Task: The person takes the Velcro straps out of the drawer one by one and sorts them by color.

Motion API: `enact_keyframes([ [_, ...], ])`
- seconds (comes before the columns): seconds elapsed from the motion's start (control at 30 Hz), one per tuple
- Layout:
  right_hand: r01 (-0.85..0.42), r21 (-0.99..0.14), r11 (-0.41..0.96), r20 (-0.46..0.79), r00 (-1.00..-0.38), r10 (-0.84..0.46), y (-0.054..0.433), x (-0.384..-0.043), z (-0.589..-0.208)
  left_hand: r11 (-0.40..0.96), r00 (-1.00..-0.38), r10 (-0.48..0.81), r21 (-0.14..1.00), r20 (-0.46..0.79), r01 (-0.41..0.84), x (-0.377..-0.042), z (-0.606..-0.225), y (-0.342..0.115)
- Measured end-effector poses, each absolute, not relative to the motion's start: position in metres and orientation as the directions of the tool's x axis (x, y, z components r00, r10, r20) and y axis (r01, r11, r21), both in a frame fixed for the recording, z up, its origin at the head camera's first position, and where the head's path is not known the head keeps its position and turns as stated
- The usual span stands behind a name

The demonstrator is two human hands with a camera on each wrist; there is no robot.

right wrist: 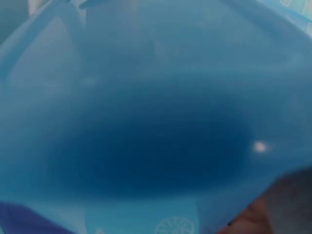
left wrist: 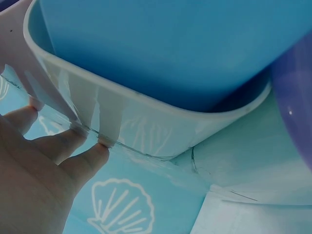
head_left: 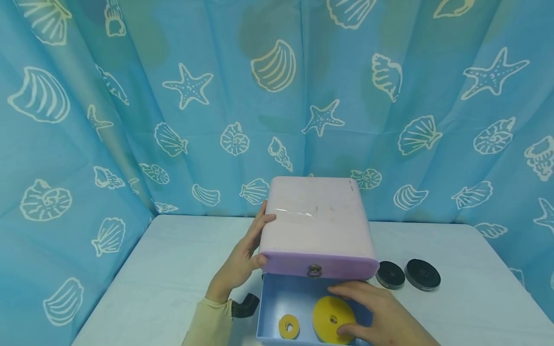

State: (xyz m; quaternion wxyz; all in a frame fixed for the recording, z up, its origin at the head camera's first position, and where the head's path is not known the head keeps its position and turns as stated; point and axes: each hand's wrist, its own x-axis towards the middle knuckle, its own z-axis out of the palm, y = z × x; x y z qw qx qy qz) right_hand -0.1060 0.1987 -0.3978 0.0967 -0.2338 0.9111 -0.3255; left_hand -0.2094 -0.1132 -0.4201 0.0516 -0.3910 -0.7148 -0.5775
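Note:
A pale pink storage box [head_left: 318,216] with a purple front and a small metal knob stands mid-table, its blue drawer [head_left: 272,300] pulled out toward me. My left hand [head_left: 240,264] rests on the box's left side; in the left wrist view its fairly straight fingertips touch the wall. Inside the drawer lie a large yellow disc [head_left: 322,317] with a centre hole and a small yellow ring [head_left: 283,327]. My right hand [head_left: 385,312] reaches over the drawer, fingers spread, thumb overlapping the large disc, forefinger just above its far edge. Blurred blue plastic [right wrist: 146,97] fills the right wrist view.
Two black discs [head_left: 423,274] lie on the table right of the box. A bent black elbow-shaped piece [head_left: 245,306] is beside my left sleeve, close to the drawer's left wall. A blue shell-print curtain [head_left: 233,115] hangs behind the table and along its left side.

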Motion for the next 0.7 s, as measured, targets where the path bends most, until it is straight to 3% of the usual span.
enact_keyframes([
  [0.23,-0.44,-0.594,0.673,-0.037,-0.821,-0.569,0.2018,-0.1102,-0.3994,0.027,-0.69,0.498,0.786,0.525,0.618,-0.2088,-0.4201,-0.1128],
  [0.7,-0.375,-0.655,0.656,-0.151,-0.786,-0.6,0.2013,-0.1126,-0.3961,0.031,-0.696,0.495,0.79,0.52,0.612,-0.208,-0.4182,-0.1131],
])
